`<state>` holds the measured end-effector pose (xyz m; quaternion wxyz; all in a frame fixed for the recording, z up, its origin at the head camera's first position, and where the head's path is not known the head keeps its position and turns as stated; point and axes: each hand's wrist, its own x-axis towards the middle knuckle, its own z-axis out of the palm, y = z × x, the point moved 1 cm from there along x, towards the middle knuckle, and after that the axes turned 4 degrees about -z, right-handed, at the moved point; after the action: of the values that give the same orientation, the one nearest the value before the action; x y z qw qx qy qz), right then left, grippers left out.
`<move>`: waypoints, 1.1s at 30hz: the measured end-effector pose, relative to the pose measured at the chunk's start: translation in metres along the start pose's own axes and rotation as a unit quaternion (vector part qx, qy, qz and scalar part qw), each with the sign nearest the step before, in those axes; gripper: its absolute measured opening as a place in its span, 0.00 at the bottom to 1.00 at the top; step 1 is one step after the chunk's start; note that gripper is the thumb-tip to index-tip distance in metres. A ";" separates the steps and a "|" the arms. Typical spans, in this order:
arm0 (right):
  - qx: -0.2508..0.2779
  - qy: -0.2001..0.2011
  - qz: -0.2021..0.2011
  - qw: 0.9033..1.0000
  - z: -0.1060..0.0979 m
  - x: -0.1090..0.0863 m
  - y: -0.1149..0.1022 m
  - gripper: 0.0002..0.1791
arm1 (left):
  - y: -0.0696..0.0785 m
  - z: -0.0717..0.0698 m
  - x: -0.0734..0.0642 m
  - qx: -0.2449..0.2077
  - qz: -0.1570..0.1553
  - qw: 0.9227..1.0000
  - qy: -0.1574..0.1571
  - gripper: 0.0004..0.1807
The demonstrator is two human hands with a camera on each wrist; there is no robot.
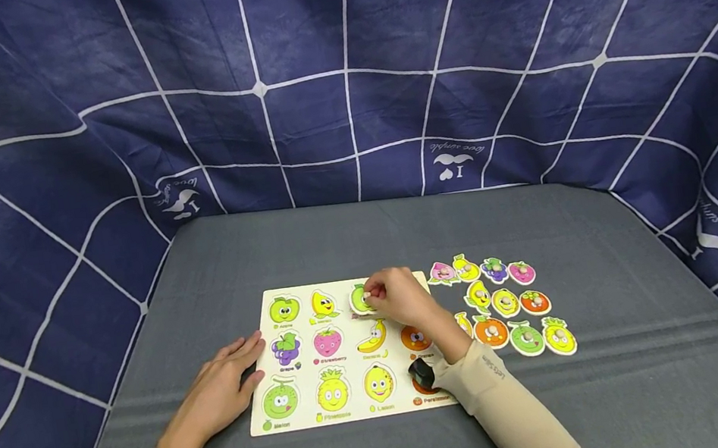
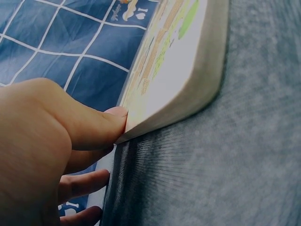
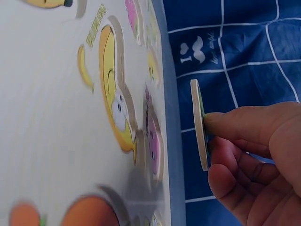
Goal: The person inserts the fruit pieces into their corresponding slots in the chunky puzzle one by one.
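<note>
My right hand [image 1: 404, 298] pinches a green fruit puzzle piece [image 1: 359, 300] above the top row of the white puzzle board [image 1: 306, 365]. In the right wrist view, the piece [image 3: 199, 125] is seen edge-on, apart from the board, with thumb and fingers at its printed face. My left hand [image 1: 220, 389] rests at the board's left edge, fingers extended. In the left wrist view, the left thumb [image 2: 101, 125] touches the board's corner [image 2: 164, 103]. Pictures of an apple, grapes, a strawberry, a banana and other fruit fill the board; the right arm covers some on the right.
Several loose fruit pieces lie right of the board, among them a melon [image 1: 527, 339], a pineapple [image 1: 559, 337], an orange [image 1: 490, 332] and grapes [image 1: 494, 270]. Grey cloth [image 1: 306, 243] covers the table. A blue gridded curtain [image 1: 310, 123] hangs behind and at both sides.
</note>
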<state>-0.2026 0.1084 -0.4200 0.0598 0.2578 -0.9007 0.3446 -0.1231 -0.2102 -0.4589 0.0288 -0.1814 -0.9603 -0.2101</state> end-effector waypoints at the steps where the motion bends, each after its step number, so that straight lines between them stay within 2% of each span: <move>1: 0.000 0.000 0.000 1.000 0.001 0.001 -0.001 0.02 | 0.000 0.000 0.000 0.000 0.000 1.000 0.000 0.27; 17: 0.006 -0.013 -0.005 1.000 0.017 0.012 -0.012 0.02 | 0.002 -0.001 -0.001 -0.003 0.000 1.000 -0.001 0.27; 29: 0.000 -0.007 -0.015 1.000 0.026 0.018 -0.016 0.02 | 0.001 0.000 -0.002 -0.006 0.013 1.000 0.020 0.26; 33: -0.001 -0.009 -0.017 1.000 0.028 0.022 -0.019 0.03 | 0.000 0.002 -0.001 -0.005 0.010 1.000 0.016 0.26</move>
<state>-0.2095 0.0691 -0.4236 0.0574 0.2759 -0.8971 0.3404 -0.1218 -0.2102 -0.4611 0.0458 -0.1878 -0.9566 -0.2179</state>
